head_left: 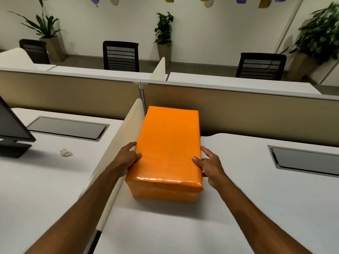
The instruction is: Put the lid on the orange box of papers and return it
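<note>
The orange box (167, 149) stands on the white desk (247, 189), its orange lid on top and covering it, so the papers inside are hidden. The box lies lengthwise, close beside the cream side divider (126, 132) and near the beige back partition. My left hand (128, 158) grips the box's left side, thumb on the lid. On the opposite side my right hand (209, 166) holds the right edge, thumb resting on the lid and fingers along the wall.
A beige partition (238, 109) closes the desk's far side. A dark cable hatch (304, 160) is set into the desk at the right. The neighbouring desk at left holds a monitor (12, 129), a crumpled paper (66, 152) and another hatch (67, 127). Chairs and plants stand beyond.
</note>
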Demonstrator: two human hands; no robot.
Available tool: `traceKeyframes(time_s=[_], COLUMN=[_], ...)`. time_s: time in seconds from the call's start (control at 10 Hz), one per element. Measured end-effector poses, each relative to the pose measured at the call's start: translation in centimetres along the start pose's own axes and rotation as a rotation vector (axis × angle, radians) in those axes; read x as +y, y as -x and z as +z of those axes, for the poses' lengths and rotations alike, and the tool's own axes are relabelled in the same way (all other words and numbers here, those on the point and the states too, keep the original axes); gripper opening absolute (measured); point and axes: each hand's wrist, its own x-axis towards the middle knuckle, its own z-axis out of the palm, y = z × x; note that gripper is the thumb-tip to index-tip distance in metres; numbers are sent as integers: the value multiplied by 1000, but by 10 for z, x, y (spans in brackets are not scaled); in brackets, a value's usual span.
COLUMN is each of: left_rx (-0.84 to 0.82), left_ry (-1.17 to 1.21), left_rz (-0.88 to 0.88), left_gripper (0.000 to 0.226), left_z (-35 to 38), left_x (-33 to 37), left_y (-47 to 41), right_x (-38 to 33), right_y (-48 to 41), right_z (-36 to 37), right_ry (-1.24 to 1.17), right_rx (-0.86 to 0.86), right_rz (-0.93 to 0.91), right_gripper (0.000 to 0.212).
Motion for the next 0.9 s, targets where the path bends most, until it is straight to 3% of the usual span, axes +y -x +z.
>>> traceKeyframes(time_s=[0.6, 0.9], left_rx=[-21, 167], left_ry=[-107, -487], left_rz=[52, 348], left_gripper=[61, 54], left_z=[-3, 10], left_x=[15, 3], left_y=[-24, 11], right_x=[-11, -12], right_y=[-16, -6], right_z=[14, 1], right_ry=[198, 483], right_rx=[-6, 79], right_rz=[-105, -201], right_gripper=[66, 73])
